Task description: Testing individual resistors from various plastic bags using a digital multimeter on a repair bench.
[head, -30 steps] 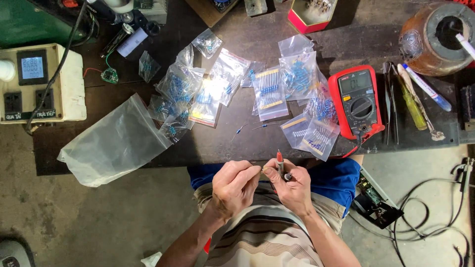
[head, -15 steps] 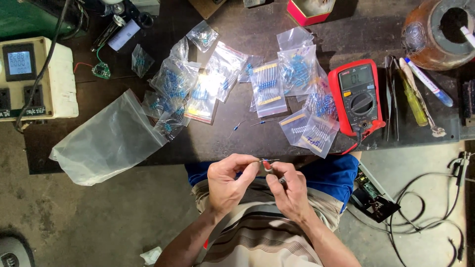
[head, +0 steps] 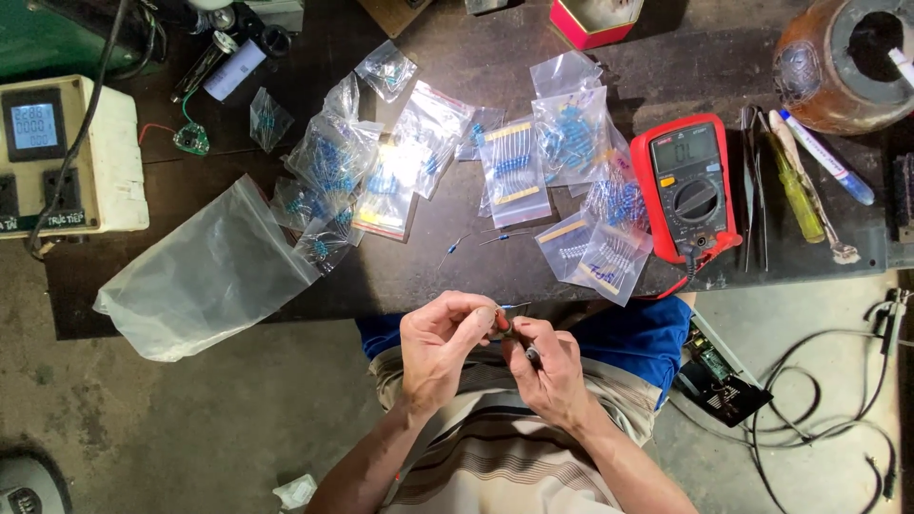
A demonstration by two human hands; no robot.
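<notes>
Below the dark bench [head: 476, 276], both hands pinch perhaps a thin-leaded resistor [head: 509, 309].

Red-cased multimeter [head: 687, 186] with black dial and grey screen. Clear bags [head: 562, 133] of blue resistors, some on yellow strips. Dark brown table [head: 457, 266]. Cream meter box [head: 71, 157] with pale blue display. Red tin [head: 595, 19]. Rust-brown pot [head: 819, 81]. Yellow-green screwdriver [head: 798, 186]. White-and-blue pen [head: 826, 157]. Blue shorts [head: 633, 338], beige-and-brown striped shirt [head: 505, 466].
</notes>
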